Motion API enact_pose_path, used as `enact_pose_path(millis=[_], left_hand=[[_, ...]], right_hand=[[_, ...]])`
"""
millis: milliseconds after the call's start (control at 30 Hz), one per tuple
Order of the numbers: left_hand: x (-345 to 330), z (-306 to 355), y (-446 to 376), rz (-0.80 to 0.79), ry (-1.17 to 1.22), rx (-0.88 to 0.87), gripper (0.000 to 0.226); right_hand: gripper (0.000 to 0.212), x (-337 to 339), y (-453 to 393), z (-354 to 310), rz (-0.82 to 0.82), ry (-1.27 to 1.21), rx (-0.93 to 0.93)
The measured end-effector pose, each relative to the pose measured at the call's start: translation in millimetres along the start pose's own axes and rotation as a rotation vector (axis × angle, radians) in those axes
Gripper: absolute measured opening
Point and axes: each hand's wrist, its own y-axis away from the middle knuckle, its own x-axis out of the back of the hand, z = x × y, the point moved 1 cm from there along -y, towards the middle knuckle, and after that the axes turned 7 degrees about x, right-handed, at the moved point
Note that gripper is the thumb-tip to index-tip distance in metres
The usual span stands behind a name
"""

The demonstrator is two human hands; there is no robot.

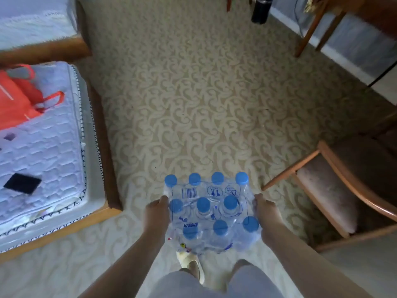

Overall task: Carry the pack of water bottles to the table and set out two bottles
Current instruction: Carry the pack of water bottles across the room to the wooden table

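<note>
1. Load: a shrink-wrapped pack of water bottles is held in the air in front of the person's body, above the patterned carpet. The blue caps face up; the clear film carries a printed barcode and blue symbols.
2. Left hand: clamped flat against the left side of the pack, thumb near the upper corner, the fingers out of sight below or behind the wrap.
3. Right hand: pressed against the right side of the pack in the same manner, gripping it. Both forearms extend forward from the lower edge of the view.
4. Below the pack: one foot in a light slipper is visible on the carpet, between the grey-clad legs.
5. Left of the person: a wood-framed bed with a quilted white mattress. An orange bag and a small dark square item lie on it.
6. Right of the person: a wooden chair with a padded seat, near the pack but not touching it.
7. Far end: wooden legs of a table at the upper right, well apart from the pack. A dark cylindrical container stands on the floor beside the wall.
</note>
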Motion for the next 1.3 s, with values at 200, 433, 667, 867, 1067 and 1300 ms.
enact_pose_path(millis=[200,433,667,867,1067,1300], left_hand=[[-16.4,84.4,-61.4,-0.048,-0.137,-0.106,0.033],[-71.4,180.8,-121.3,-0.061,-0.163,-0.163,0.027],[-134.8,289.7,-172.6,-0.033,-0.147,-0.199,0.034],[-182.3,388.2,-223.1,-0.075,-0.163,-0.205,0.030],[-236.5,489.0,-288.7,-0.191,-0.301,-0.231,0.026],[-321.6,601.2,-320.9,-0.305,-0.415,-0.354,0.033]], right_hand=[[0.024,-23.3,-45.1,-64.5,0.050,-0.108,0.016],[0.027,-30.8,-132.3,-151.5,0.067,-0.147,0.043],[0.031,-33.2,-219.1,-243.0,0.090,-0.183,0.061],[0.033,-37.7,-292.1,-325.1,0.160,-0.230,0.049],[0.030,-45.0,-358.3,-395.7,0.324,-0.292,-0.055],[0.026,-21.6,-409.6,-458.6,0.476,-0.433,-0.187]])
